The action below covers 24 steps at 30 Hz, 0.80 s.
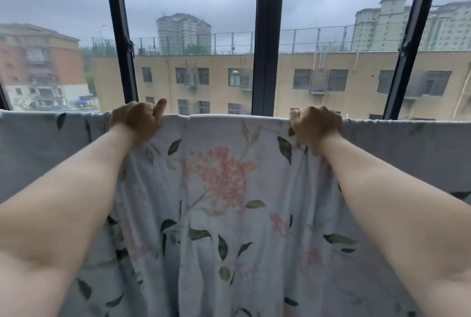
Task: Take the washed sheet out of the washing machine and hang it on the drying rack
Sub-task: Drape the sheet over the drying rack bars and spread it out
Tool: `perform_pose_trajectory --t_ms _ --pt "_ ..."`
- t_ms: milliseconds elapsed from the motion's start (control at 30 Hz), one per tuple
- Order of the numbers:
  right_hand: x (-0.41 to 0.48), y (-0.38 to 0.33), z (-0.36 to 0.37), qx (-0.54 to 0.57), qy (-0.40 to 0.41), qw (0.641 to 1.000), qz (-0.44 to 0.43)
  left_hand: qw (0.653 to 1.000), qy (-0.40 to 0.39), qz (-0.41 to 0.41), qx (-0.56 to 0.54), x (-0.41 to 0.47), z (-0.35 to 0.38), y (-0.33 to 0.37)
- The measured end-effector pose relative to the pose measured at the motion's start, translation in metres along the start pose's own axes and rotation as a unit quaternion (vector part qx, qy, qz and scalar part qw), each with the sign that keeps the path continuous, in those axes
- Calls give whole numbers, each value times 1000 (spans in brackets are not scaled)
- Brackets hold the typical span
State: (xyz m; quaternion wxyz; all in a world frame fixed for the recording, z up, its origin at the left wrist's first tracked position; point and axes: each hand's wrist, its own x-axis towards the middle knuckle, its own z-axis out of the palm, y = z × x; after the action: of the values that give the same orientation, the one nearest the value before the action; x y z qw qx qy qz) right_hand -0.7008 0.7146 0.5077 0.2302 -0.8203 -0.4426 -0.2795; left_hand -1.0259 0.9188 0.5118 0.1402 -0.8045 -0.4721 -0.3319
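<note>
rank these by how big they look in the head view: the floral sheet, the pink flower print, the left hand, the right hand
1. floral sheet, by far the largest.
2. pink flower print, a bit bigger than either hand.
3. left hand and right hand: alike, a tie.

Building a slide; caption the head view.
Left hand and right hand grip the top edge of the floral sheet.

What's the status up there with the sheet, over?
Both grip floral sheet at top edge: left hand, right hand. Sheet draped, hanging down. Nothing blocking.
</note>
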Motion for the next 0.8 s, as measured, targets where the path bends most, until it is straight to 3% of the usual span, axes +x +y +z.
perform_pose_trajectory --t_ms 167,300,367,433,667,800 --pt "0 -12 -5 -11 -22 998 57 999 -23 -32 9 7 9 4" --pt "-4 -85 3 -20 47 997 -63 997 27 64 -46 0 14 46" --pt "-9 -128 13 12 27 992 -120 994 62 73 -49 -6 20 59" --pt "-12 -149 25 20 6 993 -117 993 85 80 -32 -9 24 54" --pt "-3 -93 20 -46 12 999 -26 996 64 59 1 4 23 -33" --pt "0 -76 15 -70 10 997 -5 996 69 62 4 11 27 -39"
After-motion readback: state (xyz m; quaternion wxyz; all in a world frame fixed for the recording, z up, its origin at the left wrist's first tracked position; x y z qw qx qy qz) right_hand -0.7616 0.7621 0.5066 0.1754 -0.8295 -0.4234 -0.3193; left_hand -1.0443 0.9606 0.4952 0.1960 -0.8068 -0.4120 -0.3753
